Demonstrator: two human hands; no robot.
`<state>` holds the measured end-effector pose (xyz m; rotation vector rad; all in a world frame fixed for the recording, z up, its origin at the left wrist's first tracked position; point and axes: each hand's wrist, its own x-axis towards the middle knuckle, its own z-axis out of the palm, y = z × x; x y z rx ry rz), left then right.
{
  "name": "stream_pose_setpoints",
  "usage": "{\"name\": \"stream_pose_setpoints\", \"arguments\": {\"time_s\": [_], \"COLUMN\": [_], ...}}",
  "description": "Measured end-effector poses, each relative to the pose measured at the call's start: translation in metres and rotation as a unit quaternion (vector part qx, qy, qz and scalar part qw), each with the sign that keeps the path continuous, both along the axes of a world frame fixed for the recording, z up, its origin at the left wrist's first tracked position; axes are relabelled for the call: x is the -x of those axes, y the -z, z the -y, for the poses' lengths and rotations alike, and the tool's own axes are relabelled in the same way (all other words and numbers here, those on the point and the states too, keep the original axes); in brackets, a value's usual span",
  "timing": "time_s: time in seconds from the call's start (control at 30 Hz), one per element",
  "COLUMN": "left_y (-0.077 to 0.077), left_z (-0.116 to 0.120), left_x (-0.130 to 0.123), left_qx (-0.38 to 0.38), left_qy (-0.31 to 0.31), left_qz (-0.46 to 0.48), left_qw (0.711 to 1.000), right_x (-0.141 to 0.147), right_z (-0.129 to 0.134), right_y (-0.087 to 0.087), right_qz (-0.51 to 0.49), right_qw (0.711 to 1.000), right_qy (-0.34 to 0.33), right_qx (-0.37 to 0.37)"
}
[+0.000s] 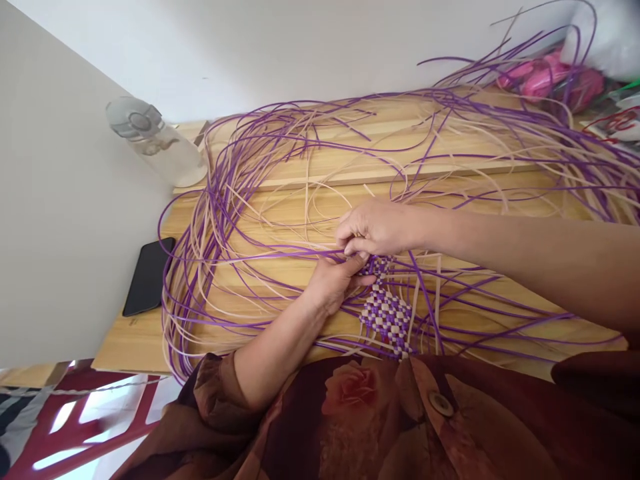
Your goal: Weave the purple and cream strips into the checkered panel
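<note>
A woven piece (387, 313) in a purple and cream check lies on the wooden table close to my body, with long loose strands running out from its edges. My left hand (340, 277) grips its upper left part, thumb on top. Just above, my right hand (373, 230) is closed with bent fingers at the same edge, pinching a purple strand (295, 253) that stretches off to the left. The fingertips of both hands nearly touch. Part of the weave's top is hidden beneath them.
Purple and cream strands (220, 200) loop widely across the wooden table (280, 207). A clear bottle with a grey lid (135, 120) stands at the back left, and a black phone (149, 277) lies below it. Pink plastic bags (555, 77) sit at the back right against the wall.
</note>
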<state>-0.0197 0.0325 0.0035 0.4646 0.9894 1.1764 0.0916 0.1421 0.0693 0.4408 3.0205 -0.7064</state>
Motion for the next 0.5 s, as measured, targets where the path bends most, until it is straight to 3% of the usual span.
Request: {"name": "stream_pose_setpoints", "arguments": {"time_s": [0.17,0.23,0.33,0.4,0.5], "left_y": [0.002,0.003,0.003,0.002,0.001], "left_z": [-0.003,-0.004,-0.005,-0.004,-0.002], "left_x": [0.0,0.0,0.0,-0.001,-0.003], "left_qx": [0.007,0.026,0.051,0.049,0.029], "left_qy": [-0.005,-0.01,-0.012,-0.011,-0.012], "left_qz": [-0.007,-0.003,0.01,0.012,-0.002], "left_qw": [1.0,1.0,0.999,0.999,0.999], "right_x": [0.007,0.001,-0.022,-0.04,-0.058], "right_z": [-0.004,0.002,0.026,0.046,0.074], "right_y": [0.0,-0.006,-0.01,-0.002,0.026], "right_qz": [-0.037,-0.104,-0.197,-0.182,-0.159], "right_qw": [0.999,0.994,0.958,0.946,0.944], "right_qy": [-0.024,0.032,0.188,0.249,0.27], "right_qx": [0.024,-0.014,-0.092,-0.1,-0.103]}}
